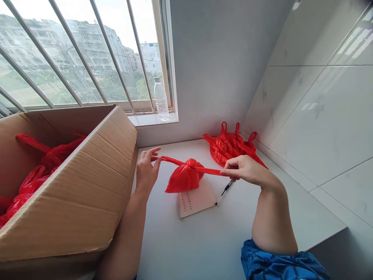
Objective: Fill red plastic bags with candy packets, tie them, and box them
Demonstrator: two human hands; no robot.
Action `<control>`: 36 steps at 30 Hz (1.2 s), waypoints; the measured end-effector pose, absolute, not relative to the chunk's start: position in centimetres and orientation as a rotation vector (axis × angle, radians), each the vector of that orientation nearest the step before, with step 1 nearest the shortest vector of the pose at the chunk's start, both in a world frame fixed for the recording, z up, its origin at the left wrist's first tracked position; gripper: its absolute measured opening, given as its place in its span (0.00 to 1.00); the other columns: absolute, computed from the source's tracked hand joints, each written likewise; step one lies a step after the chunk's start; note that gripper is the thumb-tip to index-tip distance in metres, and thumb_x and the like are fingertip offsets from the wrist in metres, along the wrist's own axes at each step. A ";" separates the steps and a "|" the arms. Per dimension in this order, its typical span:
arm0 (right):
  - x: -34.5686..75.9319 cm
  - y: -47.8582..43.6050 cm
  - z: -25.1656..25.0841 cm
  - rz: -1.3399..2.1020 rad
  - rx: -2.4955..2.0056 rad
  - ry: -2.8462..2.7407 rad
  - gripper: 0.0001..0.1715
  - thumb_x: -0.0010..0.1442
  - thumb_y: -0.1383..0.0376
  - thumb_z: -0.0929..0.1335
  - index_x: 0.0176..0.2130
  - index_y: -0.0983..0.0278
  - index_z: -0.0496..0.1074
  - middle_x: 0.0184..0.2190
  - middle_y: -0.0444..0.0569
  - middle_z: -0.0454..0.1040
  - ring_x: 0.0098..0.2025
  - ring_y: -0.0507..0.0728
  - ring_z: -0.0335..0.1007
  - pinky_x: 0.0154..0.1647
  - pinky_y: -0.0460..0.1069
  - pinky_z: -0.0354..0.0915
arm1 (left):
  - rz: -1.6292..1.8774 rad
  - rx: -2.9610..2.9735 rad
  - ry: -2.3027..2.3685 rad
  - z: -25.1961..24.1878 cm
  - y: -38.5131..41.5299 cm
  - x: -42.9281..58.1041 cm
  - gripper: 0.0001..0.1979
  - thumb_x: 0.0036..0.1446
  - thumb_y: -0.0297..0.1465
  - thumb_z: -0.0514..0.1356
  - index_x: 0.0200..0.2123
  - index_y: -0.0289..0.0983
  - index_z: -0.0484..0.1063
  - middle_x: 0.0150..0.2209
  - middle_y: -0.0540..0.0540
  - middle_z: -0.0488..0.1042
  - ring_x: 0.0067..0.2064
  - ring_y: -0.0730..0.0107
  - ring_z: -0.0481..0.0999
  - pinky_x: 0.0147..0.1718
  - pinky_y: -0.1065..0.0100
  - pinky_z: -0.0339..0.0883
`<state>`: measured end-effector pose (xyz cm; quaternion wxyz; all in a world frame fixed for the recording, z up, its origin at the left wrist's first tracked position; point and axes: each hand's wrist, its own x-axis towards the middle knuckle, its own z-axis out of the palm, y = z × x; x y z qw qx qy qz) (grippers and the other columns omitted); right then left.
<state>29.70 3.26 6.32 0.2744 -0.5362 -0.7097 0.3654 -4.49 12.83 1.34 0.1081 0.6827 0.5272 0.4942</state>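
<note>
A red plastic bag with a knotted top hangs between my two hands, over a notebook. My left hand pinches one handle of the bag, and my right hand grips the other. Both handles are stretched out sideways, almost level. Under the bag the notebook lies on the white table, with rows of small handwritten marks on its visible page; the bag hides part of it. To its right rests a pen, its tip end beside the notebook's corner. What the bag contains cannot be seen.
On the left stands a large open cardboard box holding red plastic bags. More red bags lie in the back corner against the wall. A water bottle stands on the sill of the barred window. The white table has a right-hand edge.
</note>
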 end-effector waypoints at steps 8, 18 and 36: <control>28.6 8.3 1.1 0.613 -1.813 -1.870 0.36 0.55 0.53 0.73 0.60 0.64 0.69 0.58 0.64 0.71 0.55 0.70 0.72 0.48 0.62 0.71 | 0.797 1.829 1.719 1.4 11.6 -5.8 0.24 0.55 0.52 0.60 0.40 0.38 0.76 0.39 0.40 0.78 0.41 0.53 0.77 0.32 0.65 0.65; 19.9 12.3 -5.2 0.509 -1.331 -2.296 0.53 0.58 0.49 0.69 0.72 0.57 0.43 0.73 0.55 0.44 0.75 0.64 0.35 0.71 0.70 0.31 | 0.760 2.424 1.441 -4.9 11.3 1.8 0.25 0.68 0.40 0.49 0.64 0.39 0.60 0.66 0.37 0.62 0.66 0.55 0.63 0.63 0.51 0.55; 20.1 12.7 -11.0 0.464 -1.404 -2.283 0.57 0.54 0.46 0.71 0.71 0.62 0.47 0.72 0.55 0.47 0.74 0.63 0.36 0.73 0.64 0.35 | 0.579 2.552 1.552 -9.3 11.6 2.4 0.28 0.70 0.39 0.44 0.70 0.38 0.52 0.70 0.42 0.54 0.71 0.59 0.52 0.69 0.50 0.44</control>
